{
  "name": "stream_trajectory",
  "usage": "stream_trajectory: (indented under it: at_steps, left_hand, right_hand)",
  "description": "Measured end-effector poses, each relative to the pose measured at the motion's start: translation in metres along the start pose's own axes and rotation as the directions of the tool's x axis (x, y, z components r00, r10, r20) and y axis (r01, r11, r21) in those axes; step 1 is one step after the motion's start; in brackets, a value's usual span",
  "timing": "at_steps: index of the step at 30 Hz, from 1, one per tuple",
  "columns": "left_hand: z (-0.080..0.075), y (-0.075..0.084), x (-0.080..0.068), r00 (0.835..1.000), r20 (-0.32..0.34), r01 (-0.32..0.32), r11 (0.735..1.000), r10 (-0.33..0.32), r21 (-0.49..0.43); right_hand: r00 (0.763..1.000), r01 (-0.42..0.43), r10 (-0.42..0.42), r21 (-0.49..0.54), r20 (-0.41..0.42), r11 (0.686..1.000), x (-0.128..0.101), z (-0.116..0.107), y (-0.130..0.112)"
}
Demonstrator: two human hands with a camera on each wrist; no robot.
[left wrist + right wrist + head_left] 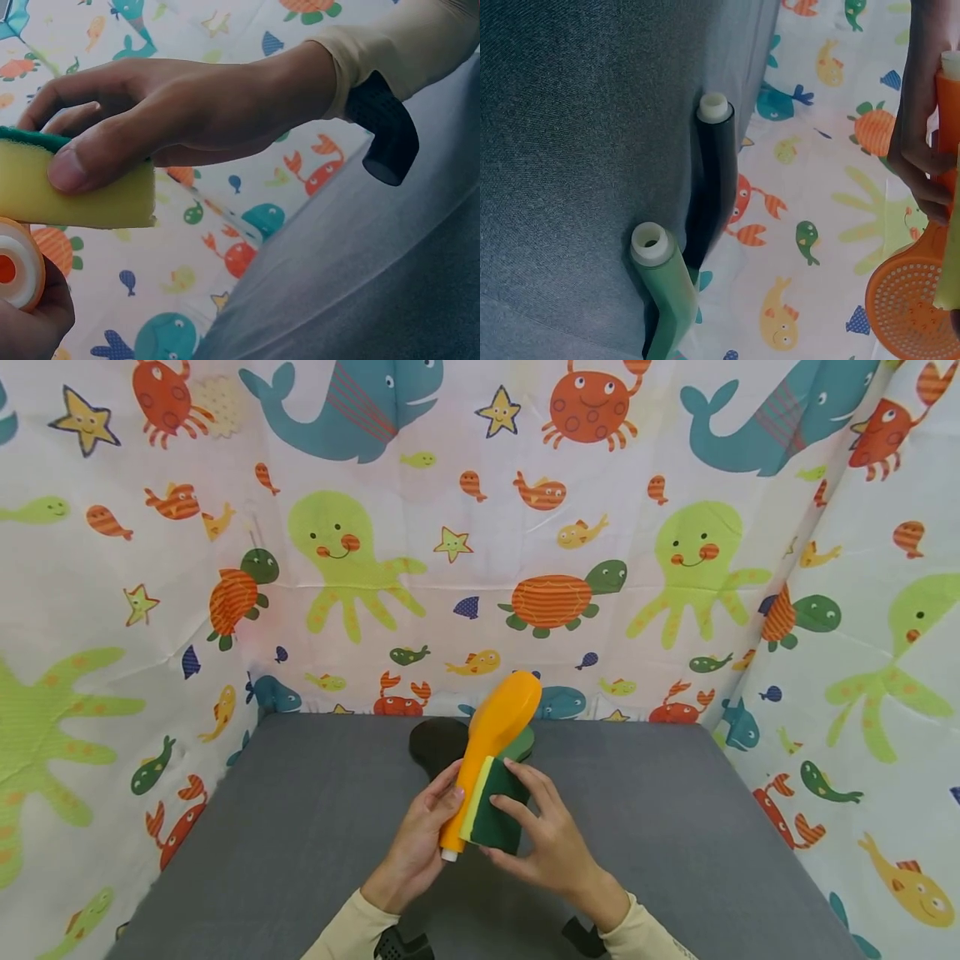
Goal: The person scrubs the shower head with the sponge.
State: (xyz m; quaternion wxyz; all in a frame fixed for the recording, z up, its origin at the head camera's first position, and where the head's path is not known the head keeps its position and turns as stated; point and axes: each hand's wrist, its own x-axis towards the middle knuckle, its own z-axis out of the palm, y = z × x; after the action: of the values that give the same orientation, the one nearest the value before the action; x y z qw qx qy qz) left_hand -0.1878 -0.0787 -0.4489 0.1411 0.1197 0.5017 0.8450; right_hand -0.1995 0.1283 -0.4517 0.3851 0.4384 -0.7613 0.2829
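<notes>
My left hand (412, 839) grips the handle of an orange shower head (506, 710), tilted with its head pointing up and away. Its perforated spray face (907, 307) shows in the right wrist view, and the hollow white connector end (21, 262) in the left wrist view. With fingers and thumb, my right hand (551, 843) holds a green and yellow sponge (501, 810), its yellow side against the handle. Part of the shower head lies hidden behind the sponge.
Behind my hands, a black shower head (433, 745) and a green shower head (522, 743) lie on the grey table (315, 827), their white connectors visible in the right wrist view. A curtain printed with sea animals (465, 585) encloses the back and sides.
</notes>
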Motion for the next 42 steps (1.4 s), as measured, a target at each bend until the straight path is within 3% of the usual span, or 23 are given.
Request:
stream_trajectory:
  at_steps: [10, 20, 31, 42]
  left_hand:
    - [0.002, 0.0, 0.001, 0.999, -0.014, 0.028, 0.999, -0.029, -0.043]
    - [0.005, 0.001, 0.001, 0.999, 0.008, 0.033, 0.998, -0.033, -0.049]
    - [0.006, 0.001, 0.001, 0.999, 0.014, 0.048, 0.995, -0.047, -0.09]
    - [0.007, 0.002, -0.001, 0.999, 0.016, 0.041, 0.999, -0.041, 0.003]
  right_hand:
    - [0.999, 0.05, -0.05, 0.03, 0.001, 0.998, -0.002, 0.004, -0.003]
    - [0.999, 0.024, -0.024, -0.015, -0.031, 1.0, 0.006, -0.005, 0.005]
    - [0.997, 0.079, -0.078, 0.044, -0.022, 0.996, -0.002, 0.0, -0.001]
    - [0.997, 0.046, -0.049, -0.053, -0.063, 0.998, 0.005, -0.011, 0.012]
